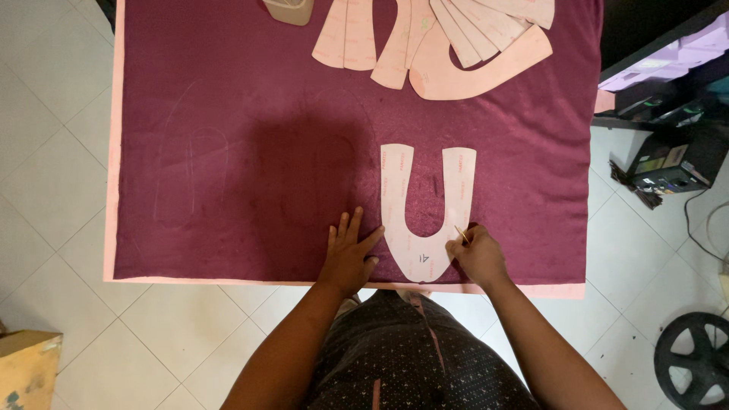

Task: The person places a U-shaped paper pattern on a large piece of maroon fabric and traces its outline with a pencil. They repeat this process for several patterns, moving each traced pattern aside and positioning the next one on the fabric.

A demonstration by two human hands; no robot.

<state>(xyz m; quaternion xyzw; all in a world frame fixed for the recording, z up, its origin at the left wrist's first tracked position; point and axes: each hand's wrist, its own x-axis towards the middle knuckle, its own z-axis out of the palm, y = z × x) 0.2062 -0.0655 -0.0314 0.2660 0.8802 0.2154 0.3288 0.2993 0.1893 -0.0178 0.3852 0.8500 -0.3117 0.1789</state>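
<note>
On the near edge of the maroon fabric (pixel 250 99), which covers a pink-edged table (pixel 112 152), lies a U-shaped pink pattern piece (pixel 425 220), open end pointing away from the person. Left hand (pixel 349 254) open, palm down, fingers spread flat on the fabric, thumb tip touching the pattern's left outer edge near its curved base. Right hand (pixel 477 254) closed in a pinch on a thin light-coloured marking stick (pixel 461 234), tip at the pattern's right outer edge low on the right arm. Faint traced oval outlines (pixel 194 178) show on the fabric well to the left of the hands. At the far edge a fan of more pink pattern pieces (pixel 448 45) overlaps, with a beige object (pixel 288 11) just left of them, cut off by the frame. White tiled floor around the table; cardboard box (pixel 29 368) bottom left, black wheel (pixel 695 361) bottom right, dark equipment (pixel 668 156) on the right.
</note>
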